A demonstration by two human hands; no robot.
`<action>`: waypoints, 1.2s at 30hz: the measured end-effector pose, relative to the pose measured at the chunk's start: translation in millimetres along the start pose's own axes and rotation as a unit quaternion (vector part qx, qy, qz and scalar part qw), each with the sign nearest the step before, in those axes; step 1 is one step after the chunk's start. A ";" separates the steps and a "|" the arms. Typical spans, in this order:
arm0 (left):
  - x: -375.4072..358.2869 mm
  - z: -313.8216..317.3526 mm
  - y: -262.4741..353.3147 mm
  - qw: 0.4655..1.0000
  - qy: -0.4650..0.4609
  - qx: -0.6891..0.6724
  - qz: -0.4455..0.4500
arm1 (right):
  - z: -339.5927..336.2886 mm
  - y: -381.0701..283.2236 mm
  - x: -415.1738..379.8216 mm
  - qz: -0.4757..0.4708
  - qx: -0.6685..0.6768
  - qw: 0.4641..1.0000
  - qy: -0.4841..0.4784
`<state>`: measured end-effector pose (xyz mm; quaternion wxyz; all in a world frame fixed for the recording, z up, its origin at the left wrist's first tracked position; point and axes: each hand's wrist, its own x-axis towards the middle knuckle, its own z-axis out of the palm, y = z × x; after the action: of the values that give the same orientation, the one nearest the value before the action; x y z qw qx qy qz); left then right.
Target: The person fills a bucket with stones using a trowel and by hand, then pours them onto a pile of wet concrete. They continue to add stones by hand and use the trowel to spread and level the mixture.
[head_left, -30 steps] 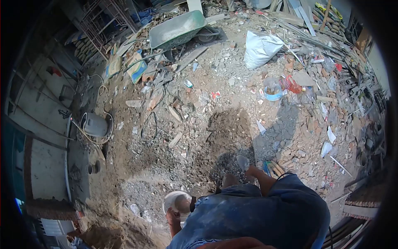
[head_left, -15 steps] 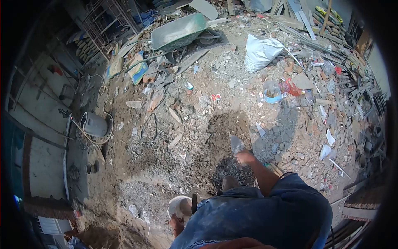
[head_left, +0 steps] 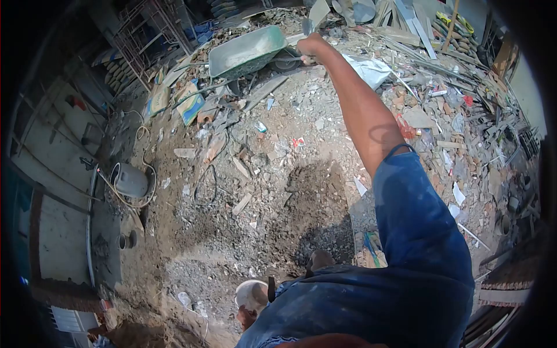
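My right hand (head_left: 311, 46) is raised at the end of an outstretched arm, high in the view. Its fingers are closed round a trowel (head_left: 307, 26), whose grey blade points up and away from me. Low in the view, my left hand (head_left: 246, 316) grips the near rim of a pale bucket (head_left: 242, 289) close to my body. Part of that hand and the bucket's right side are hidden by my clothing. Damp dark soil and gravel (head_left: 316, 191) lie in front of me, beside my shoe (head_left: 321, 259).
A green wheelbarrow (head_left: 246, 52) stands behind the rubble. A white sack (head_left: 368, 71) lies partly behind my forearm. A grey drum (head_left: 130, 180) with a hose (head_left: 145, 200) stands at left. Planks and debris (head_left: 464, 75) are piled at right.
My right hand has swung up and away from the damp soil with the trowel, the arm now stretched out. My left hand stays at the bucket.
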<state>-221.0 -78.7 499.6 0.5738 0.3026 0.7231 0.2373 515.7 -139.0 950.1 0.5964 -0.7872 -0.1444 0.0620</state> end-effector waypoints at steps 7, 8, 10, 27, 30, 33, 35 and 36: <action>44.6 -33.2 -54.3 0.975 0.052 -0.189 -0.104 | -35.2 -42.9 45.6 -0.098 -0.199 0.975 0.026; 38.3 -38.2 -57.1 0.970 0.062 -0.212 -0.105 | -51.2 -49.4 41.2 -0.174 -0.158 0.972 -0.005; 48.6 -55.5 -69.4 0.960 0.082 -0.232 -0.132 | -75.9 -62.7 33.3 -0.244 -0.117 0.962 -0.042; 25.0 -125.3 -50.5 0.890 0.222 -0.347 -0.197 | -16.6 107.4 10.6 0.007 -0.470 0.871 -0.142; 21.8 -114.8 -24.7 0.940 0.159 -0.283 -0.109 | 31.1 173.3 -42.2 0.014 -0.211 0.951 -0.227; 60.4 -116.5 1.2 0.966 0.078 -0.241 -0.052 | 95.8 205.4 -139.2 0.123 -0.040 0.946 -0.297; 73.8 -115.1 10.6 0.952 0.036 -0.290 -0.094 | 145.0 221.8 -208.3 0.170 -0.001 0.939 -0.298; 70.6 -102.7 28.4 0.948 -0.002 -0.310 -0.066 | 168.8 224.4 -240.2 0.207 0.012 0.926 -0.315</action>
<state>-327.4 -8.1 494.3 0.6549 0.0617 0.6313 0.4108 276.3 -111.2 670.0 0.5032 -0.7324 -0.1584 0.4304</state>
